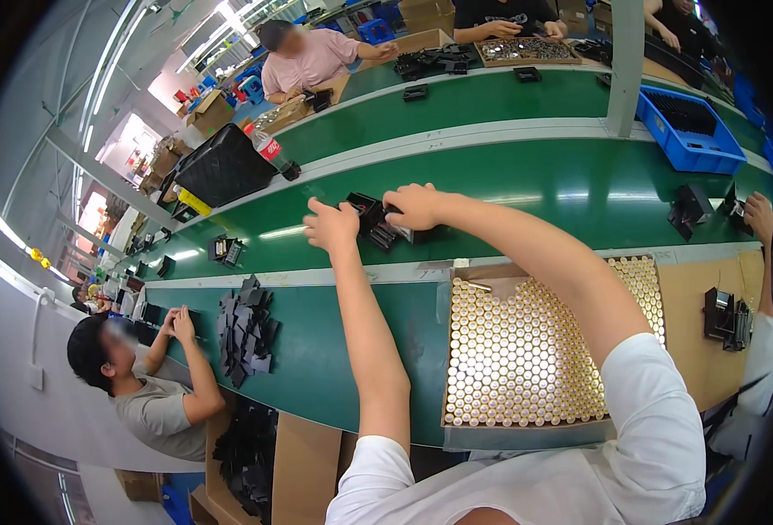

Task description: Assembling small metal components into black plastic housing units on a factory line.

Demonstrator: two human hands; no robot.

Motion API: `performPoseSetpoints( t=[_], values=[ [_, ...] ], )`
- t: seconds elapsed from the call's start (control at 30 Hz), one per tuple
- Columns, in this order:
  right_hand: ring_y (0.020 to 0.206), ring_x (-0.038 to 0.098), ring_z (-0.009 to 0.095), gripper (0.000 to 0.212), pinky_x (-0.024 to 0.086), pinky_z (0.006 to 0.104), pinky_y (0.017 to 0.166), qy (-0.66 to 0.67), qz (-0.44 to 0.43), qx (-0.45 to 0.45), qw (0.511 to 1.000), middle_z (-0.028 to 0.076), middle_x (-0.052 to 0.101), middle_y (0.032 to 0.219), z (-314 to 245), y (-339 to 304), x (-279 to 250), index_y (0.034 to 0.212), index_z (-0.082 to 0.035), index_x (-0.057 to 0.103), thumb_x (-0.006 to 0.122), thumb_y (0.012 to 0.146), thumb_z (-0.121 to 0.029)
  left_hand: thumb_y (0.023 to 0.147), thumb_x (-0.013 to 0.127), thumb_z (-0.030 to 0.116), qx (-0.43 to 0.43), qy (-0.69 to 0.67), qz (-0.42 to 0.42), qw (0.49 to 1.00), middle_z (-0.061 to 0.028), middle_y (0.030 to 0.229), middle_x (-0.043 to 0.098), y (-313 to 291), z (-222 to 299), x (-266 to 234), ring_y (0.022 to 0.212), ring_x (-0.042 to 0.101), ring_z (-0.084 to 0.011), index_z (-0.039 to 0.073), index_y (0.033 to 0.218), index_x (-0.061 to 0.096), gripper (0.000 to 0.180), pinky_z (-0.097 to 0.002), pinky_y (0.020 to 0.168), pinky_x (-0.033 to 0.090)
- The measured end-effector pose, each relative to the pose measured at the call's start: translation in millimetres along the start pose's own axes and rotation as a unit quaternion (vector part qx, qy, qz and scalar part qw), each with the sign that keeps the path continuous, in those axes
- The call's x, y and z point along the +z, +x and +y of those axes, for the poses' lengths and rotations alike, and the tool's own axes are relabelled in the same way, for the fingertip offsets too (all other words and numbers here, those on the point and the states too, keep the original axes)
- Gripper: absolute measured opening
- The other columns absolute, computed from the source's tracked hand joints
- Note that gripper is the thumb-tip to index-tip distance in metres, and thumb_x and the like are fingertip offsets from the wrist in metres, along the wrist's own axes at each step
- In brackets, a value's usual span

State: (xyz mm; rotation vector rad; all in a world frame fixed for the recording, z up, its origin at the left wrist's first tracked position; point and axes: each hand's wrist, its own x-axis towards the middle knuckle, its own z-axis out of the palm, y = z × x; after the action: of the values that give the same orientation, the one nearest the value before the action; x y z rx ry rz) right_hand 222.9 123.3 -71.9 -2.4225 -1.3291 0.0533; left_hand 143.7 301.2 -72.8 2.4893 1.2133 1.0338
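Ahead of me on the green conveyor belt lie open black plastic battery cases, with cylindrical cells partly visible beside them. My right hand curls its fingers over the right side of these cases; its fingertips are partly hidden. My left hand is just left of the cases, its fingers apart and nothing seen in them. Below my right forearm is a shallow cardboard box packed with upright batteries. One loose battery lies on top of them near the far left corner.
Black plastic pieces are piled on the table left of me. Another case sits farther left on the belt. A blue crate, a metal post and a cola bottle stand beyond. Co-workers sit left, right and across.
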Motion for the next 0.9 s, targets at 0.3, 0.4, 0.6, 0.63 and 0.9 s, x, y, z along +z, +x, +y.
performPoseSetpoints(
  t=[0.3,0.4,0.6,0.63,0.9],
  values=[
    [0.098,0.061,0.018,0.027,0.049,0.031,0.087,0.404,0.053,-0.036,0.912,0.012,0.069,0.12,60.1,-59.4,-38.4,0.112,-0.004,0.067,0.053,0.09,-0.009,0.083,0.052,-0.002,0.136,-0.153,-0.322,0.924,-0.0224,0.133,0.061,-4.1,25.2,-28.1,0.113,0.063,-0.0376,0.009,0.139,0.054,0.057,-0.0396,0.088,0.053],
    [0.099,0.06,0.018,0.024,0.049,0.0296,0.088,0.457,0.064,0.0,0.887,0.011,0.068,0.124,80.7,-71.7,-43.6,0.1,-0.002,0.072,0.053,0.086,-0.005,0.082,0.048,-0.009,0.161,-0.247,-0.445,0.845,-0.0212,0.136,0.06,-20.9,29.0,-22.7,0.115,0.062,-0.0357,0.011,0.142,0.054,0.064,-0.0378,0.089,0.053],
    [0.089,0.065,0.021,0.02,0.053,0.0323,0.079,0.273,0.054,0.127,0.952,0.01,0.073,0.114,74.5,-91.8,-52.5,0.095,-0.001,0.075,0.061,0.082,-0.009,0.082,0.048,-0.013,0.176,-0.341,-0.494,0.78,-0.0198,0.14,0.057,-3.6,14.8,-10.7,0.107,0.063,-0.0289,0.012,0.148,0.049,0.071,-0.0307,0.088,0.051],
    [0.089,0.065,0.021,0.02,0.053,0.0323,0.079,0.274,0.052,0.133,0.951,0.01,0.073,0.114,72.1,-98.8,-53.7,0.095,-0.001,0.075,0.061,0.082,-0.009,0.082,0.048,-0.013,0.176,-0.342,-0.499,0.777,-0.0198,0.14,0.057,-3.8,17.0,-11.0,0.107,0.063,-0.0289,0.012,0.148,0.049,0.071,-0.0307,0.088,0.051],
    [0.063,0.064,0.031,0.016,0.054,0.0391,0.066,0.023,0.017,0.027,0.999,0.009,0.072,0.072,-3.3,-163.7,-94.6,0.087,-0.008,0.078,0.066,0.076,-0.011,0.091,0.061,0.006,-0.019,-0.551,-0.53,0.644,-0.0194,0.134,0.062,-27.0,58.1,-13.0,0.108,0.065,-0.0301,0.011,0.142,0.056,0.052,-0.0352,0.091,0.053]
  ],
)
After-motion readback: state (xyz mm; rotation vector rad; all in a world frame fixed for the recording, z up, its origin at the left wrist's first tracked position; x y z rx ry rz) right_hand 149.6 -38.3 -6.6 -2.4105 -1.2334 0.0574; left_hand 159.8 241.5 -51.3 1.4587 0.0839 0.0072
